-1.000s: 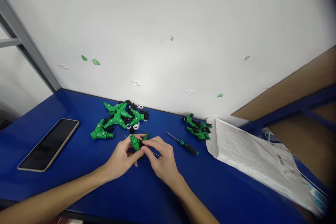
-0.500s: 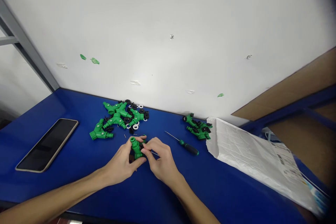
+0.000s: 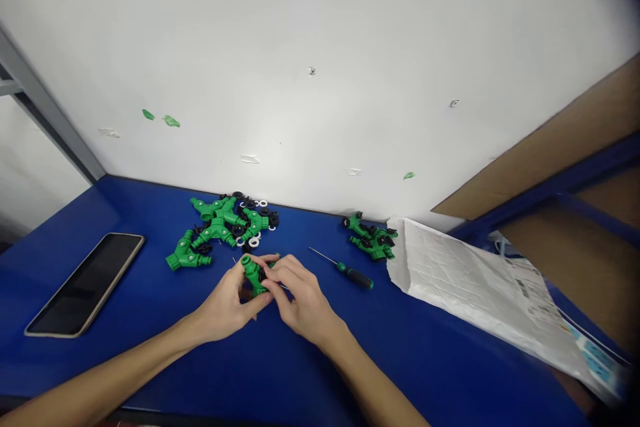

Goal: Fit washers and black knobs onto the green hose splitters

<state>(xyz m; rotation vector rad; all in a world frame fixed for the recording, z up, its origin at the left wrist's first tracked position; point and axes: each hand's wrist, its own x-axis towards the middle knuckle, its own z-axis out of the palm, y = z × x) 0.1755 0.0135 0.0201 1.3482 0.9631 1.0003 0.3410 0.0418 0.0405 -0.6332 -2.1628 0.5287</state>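
My left hand [image 3: 226, 300] is wrapped round a green plastic connector [image 3: 253, 273], above the blue table [image 3: 280, 373]. Thumb and fingertips of my right hand [image 3: 300, 293] are pinched together against the connector's right side, at a small dark part that they mostly cover. A thin metal piece shows just under the right fingers. Behind the hands, to the left, lies a pile of green connectors [image 3: 216, 230] with black caps and white rings [image 3: 255, 241]. A green and black screwdriver [image 3: 356, 275] rests to the right of my right hand, its tip pointing left.
A phone [image 3: 85, 285] lies at the left. Green and black assembled connectors [image 3: 373, 241] sit at the back right, beside a white padded envelope [image 3: 460, 287]. The white wall [image 3: 280, 80] rises behind the table, with a metal frame [image 3: 55, 113] at the left.
The whole view has shifted slightly, so most things on the table appear a little farther left. Both hands stay at the connector, with the right fingers moved only slightly.
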